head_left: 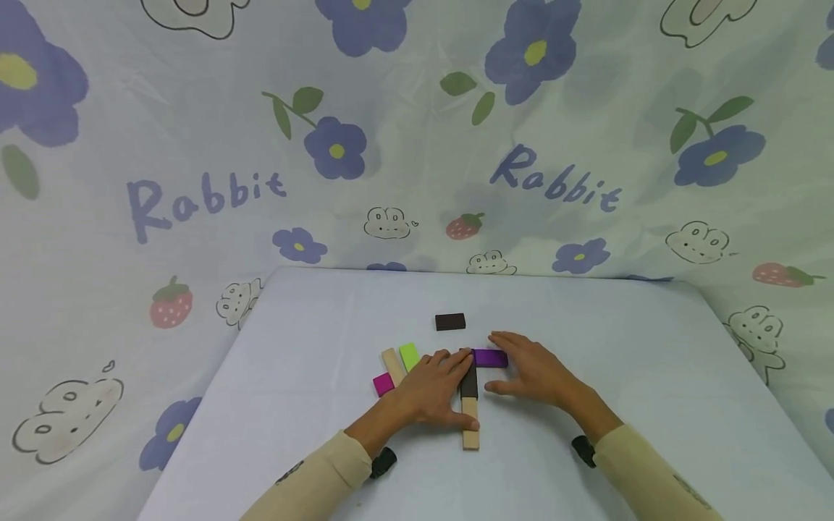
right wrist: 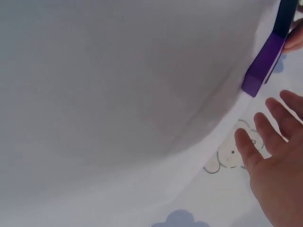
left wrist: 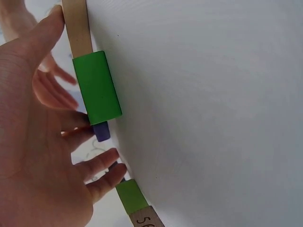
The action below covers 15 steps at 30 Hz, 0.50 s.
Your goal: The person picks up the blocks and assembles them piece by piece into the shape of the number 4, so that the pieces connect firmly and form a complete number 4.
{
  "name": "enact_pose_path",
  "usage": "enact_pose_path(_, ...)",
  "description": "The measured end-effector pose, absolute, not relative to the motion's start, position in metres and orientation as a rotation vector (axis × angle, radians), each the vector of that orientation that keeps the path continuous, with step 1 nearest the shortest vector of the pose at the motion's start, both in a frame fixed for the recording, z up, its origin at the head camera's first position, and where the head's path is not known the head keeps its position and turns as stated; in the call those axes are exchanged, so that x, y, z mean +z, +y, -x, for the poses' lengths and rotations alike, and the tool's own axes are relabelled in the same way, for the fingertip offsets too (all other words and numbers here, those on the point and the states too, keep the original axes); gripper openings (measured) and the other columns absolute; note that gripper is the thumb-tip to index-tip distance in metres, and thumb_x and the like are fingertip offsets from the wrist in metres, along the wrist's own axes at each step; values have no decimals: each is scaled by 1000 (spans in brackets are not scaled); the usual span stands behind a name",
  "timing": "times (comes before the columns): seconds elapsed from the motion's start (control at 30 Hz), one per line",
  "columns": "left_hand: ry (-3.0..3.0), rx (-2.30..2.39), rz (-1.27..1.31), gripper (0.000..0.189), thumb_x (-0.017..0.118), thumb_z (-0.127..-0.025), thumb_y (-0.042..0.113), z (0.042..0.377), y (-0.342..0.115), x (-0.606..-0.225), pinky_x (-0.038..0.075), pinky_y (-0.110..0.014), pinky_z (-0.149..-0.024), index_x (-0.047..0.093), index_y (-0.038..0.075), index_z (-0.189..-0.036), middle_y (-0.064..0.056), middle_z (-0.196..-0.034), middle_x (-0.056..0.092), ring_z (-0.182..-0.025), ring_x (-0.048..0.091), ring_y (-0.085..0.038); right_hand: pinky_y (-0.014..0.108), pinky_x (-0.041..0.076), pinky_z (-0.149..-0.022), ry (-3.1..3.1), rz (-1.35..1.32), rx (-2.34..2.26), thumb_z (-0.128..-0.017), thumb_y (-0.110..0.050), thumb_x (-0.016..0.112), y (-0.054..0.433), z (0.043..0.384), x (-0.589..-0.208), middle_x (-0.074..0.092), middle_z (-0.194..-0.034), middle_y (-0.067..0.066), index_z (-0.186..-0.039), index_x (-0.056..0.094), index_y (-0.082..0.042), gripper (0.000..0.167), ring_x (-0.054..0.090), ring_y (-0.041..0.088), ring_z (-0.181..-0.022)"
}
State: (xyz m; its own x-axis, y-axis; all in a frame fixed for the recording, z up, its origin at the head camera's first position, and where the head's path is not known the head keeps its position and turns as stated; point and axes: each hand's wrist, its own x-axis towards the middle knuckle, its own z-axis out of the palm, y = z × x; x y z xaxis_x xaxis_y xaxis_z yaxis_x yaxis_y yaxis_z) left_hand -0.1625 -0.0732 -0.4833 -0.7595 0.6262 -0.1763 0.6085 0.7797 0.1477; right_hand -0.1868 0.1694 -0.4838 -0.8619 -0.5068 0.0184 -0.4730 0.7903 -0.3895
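Fingers spread, the left hand is touching the black block; the right hand, spread and empty, is hovering beside the purple block at black's two o'clock.

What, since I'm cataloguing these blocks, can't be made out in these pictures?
- Head view: the lime block's near end, hidden by the left hand.
- Left wrist view: the rest of the numbered wooden block, cut off by the bottom edge.
- Right wrist view: the rest of the dark block, cut off by the top edge.
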Motion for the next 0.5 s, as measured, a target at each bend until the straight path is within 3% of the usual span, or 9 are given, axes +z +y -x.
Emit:
enact_pose_path(0.23,2754,117,-975,112,57,-81,82,161,-73,-482,28,-48,-119,22,14,-162,0,-168,18,-148,29,-28,56,24,-118,2803,875,-614,-76,-70,75,166,174,-481,33,-162,10,-157,34,-5,112,25,33,-151)
enact_pose_path(0.5,2743,141,-987,111,54,-83,82,163,-75,-479,28,-49,-119,20,13,-163,-1,-169,17,-148,29,-29,50,16,-122,2752,936,-589,-72,-77,73,161,166,-481,27,-165,11,-159,28,-2,123,19,30,-153)
